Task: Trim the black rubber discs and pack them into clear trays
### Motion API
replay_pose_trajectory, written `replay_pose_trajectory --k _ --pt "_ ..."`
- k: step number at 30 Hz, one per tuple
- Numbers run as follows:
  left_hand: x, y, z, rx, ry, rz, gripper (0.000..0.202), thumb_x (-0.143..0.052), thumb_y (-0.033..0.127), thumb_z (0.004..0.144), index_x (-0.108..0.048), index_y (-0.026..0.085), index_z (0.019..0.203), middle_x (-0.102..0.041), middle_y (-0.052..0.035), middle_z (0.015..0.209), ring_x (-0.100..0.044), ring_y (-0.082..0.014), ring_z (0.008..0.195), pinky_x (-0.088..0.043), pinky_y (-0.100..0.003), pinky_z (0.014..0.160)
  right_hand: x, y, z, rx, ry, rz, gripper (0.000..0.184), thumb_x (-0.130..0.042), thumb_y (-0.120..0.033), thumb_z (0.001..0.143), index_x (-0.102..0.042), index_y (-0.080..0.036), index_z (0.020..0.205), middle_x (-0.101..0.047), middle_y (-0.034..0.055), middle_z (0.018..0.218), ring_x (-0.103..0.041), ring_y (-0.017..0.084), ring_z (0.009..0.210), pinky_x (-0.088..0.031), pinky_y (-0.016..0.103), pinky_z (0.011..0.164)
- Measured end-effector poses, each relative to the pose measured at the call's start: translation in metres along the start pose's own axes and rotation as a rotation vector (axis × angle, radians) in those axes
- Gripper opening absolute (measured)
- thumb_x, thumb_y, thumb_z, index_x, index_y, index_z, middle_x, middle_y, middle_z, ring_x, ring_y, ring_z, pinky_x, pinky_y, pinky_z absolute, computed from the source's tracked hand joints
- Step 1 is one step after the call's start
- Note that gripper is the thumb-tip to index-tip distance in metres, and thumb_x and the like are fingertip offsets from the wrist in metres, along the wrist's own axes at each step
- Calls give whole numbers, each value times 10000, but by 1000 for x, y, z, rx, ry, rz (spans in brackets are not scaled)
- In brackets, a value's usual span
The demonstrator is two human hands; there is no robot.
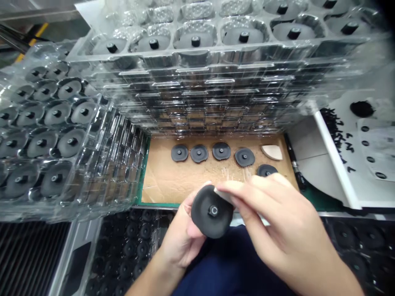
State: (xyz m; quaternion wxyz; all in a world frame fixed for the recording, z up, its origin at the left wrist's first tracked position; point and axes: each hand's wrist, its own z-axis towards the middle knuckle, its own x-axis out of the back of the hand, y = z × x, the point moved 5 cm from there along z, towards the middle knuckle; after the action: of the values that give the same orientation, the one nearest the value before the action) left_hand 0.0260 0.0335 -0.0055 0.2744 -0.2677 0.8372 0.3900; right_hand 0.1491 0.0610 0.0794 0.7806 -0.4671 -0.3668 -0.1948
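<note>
My left hand [185, 232] grips a round black rubber-like disc [206, 224] by its edge, its short central stem facing me. Pinched between the thumb and fingers of my right hand [277, 218] is a thin whitish piece [224, 195], which touches the disc's upper right rim. Most of that piece is hidden by my fingers. Beyond my hands, more black discs lie in a row on a cardboard sheet [160, 181]; one disc [266, 169] is partly covered by my right hand. A beige wedge-shaped piece [272, 152] rests behind it.
Tall stacks of clear plastic trays [212, 76] filled with discs rise at the back, with another stack [105, 152] at left. A black pen-like tool [296, 168] lies beside a white box [336, 160] at right. More disc-filled trays [123, 250] sit below the bench edge.
</note>
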Motion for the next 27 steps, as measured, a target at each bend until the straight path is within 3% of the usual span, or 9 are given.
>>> replay_pose_trajectory --k 3,5,7,10,14,17,19,21,27 --pt "-4 2 -3 -5 -65 -23 458 -822 365 558 -706 204 971 -707 0 899 -638 -175 911 -487 -240 851 -10 -10 19 302 -99 98 318 -374 -110 900 -671 -211 953 -569 6 654 -436 151 614 -299 313 607" --pt "-3 2 -4 4 -117 -30 484 -822 389 539 -706 193 966 -707 -8 892 -641 -187 927 -485 -252 872 -16 -7 26 386 -174 174 333 -373 -122 902 -677 -237 971 -581 0 672 -448 146 629 -319 312 628" --pt "0 1 -4 36 -167 -51 485 -819 372 553 -699 176 981 -709 -26 910 -662 -183 878 -507 -239 826 -17 7 27 273 -121 146 314 -396 -123 901 -664 -225 1031 -625 10 740 -489 144 662 -345 317 657" --pt "3 -1 -3 92 -231 -151 518 -821 342 563 -677 212 1044 -705 -39 1016 -681 -223 892 -542 -266 779 -19 40 10 -73 31 227 251 -463 -175 914 -633 -224 1092 -673 26 899 -573 149 775 -415 296 705" --pt "4 0 1 125 -257 -215 420 -809 304 592 -697 237 991 -704 -38 1064 -675 -257 950 -572 -281 739 -56 81 -32 -397 -49 309 226 -481 -259 915 -658 -228 1052 -682 33 952 -628 159 858 -501 272 737" --pt "6 -1 3 130 -254 -217 451 -810 326 578 -693 233 1003 -701 -50 1069 -674 -260 954 -582 -277 717 -91 99 -56 -409 -121 245 243 -474 -241 901 -693 -213 1003 -666 42 843 -641 168 795 -534 296 716" --pt "9 -2 3 135 -243 -206 515 -810 352 564 -677 235 1048 -692 -56 1098 -667 -259 970 -580 -274 729 -106 107 -67 -417 -70 182 265 -469 -246 891 -680 -189 1039 -632 92 964 -628 197 851 -540 353 743" --pt "12 -2 2 135 -225 -192 563 -804 377 559 -660 240 1086 -676 -53 1137 -654 -261 996 -574 -269 741 -113 111 -76 -421 -17 115 284 -473 -260 884 -652 -175 1089 -562 140 1112 -604 223 910 -528 418 788" --pt "21 -2 5 123 -66 -174 592 -806 369 571 -628 215 1114 -655 -69 1144 -647 -248 993 -555 -280 781 -121 109 -91 -317 -12 56 301 -544 -259 843 -635 -226 1128 -527 138 1203 -582 197 809 -518 454 787"
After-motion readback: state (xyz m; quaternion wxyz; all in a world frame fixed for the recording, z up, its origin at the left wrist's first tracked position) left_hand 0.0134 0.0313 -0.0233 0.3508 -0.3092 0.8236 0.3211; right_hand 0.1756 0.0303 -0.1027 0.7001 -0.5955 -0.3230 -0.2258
